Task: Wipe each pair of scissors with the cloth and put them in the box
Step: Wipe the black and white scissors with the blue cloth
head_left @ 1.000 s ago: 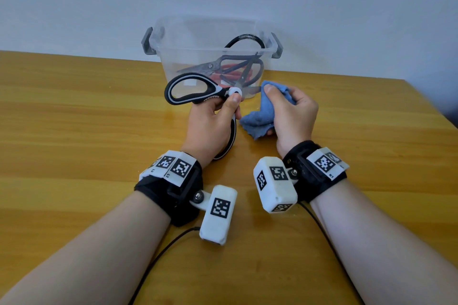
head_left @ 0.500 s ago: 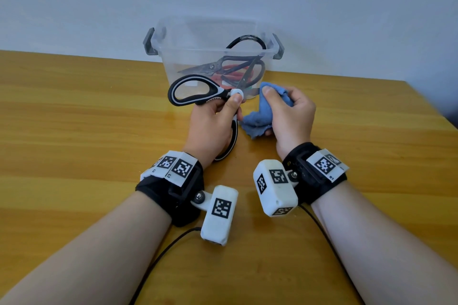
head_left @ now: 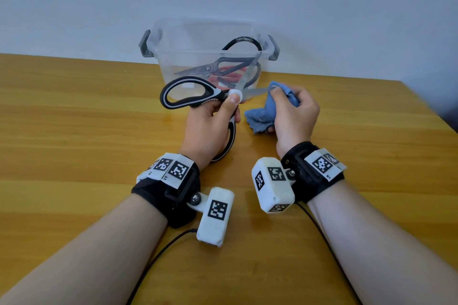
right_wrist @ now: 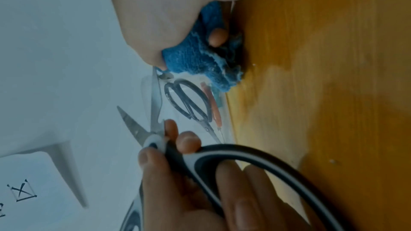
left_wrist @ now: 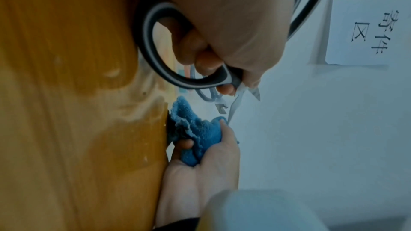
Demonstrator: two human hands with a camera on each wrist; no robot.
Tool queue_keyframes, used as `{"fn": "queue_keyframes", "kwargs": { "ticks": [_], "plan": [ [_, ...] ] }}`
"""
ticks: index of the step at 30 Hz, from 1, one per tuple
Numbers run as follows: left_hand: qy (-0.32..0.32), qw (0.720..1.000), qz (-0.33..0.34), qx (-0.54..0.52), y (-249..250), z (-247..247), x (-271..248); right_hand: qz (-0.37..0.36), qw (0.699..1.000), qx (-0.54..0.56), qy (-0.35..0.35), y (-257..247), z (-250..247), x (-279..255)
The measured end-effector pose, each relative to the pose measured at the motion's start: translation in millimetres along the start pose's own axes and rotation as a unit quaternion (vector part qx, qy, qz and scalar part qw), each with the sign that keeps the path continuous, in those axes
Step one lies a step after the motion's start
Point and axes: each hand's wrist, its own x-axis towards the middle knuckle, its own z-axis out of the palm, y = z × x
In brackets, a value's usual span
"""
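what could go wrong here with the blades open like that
The black-and-white scissors are spread open in the left hand, one bare blade pointing up. The right hand pinches the blue cloth at the other blade's tip, so a slip might nick a finger. The clear box sits just behind, and that raised blade might catch its wall.

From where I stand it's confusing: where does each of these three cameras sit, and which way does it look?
Head: worn on the head, looking down at the table, clear box, both forearms and hands.
Left wrist: along the left hand gripping the black-and-white scissors, toward the right hand.
Right wrist: along the right hand, toward the left-hand fingers.
All three share the blue cloth and those scissors.
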Motion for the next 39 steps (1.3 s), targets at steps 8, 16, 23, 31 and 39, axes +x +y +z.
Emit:
{"fn": "queue_keyframes", "kwargs": {
  "ticks": [8,16,23,31,39],
  "plan": [
    [0.046,0.998,-0.032,-0.02,0.4,-0.6,3.4,-0.001,0.995,0.063,-0.077,-6.4,1.7,-8.3],
    [-0.02,0.999,-0.037,-0.033,6.9,0.2,0.5,-0.051,0.98,0.011,-0.191,0.4,2.3,-13.2],
    [0.001,1.0,-0.016,0.006,2.8,0.5,-0.5,-0.023,0.999,0.022,-0.009,4.9,0.1,1.9],
    [0.028,0.999,-0.029,-0.014,-1.1,0.1,4.4,-0.061,0.968,0.03,-0.243,-0.9,3.6,-12.9],
    [-0.012,0.998,-0.051,-0.04,7.3,1.2,0.0,-0.059,0.985,-0.009,-0.16,3.9,2.3,-10.0]
  ]
}}
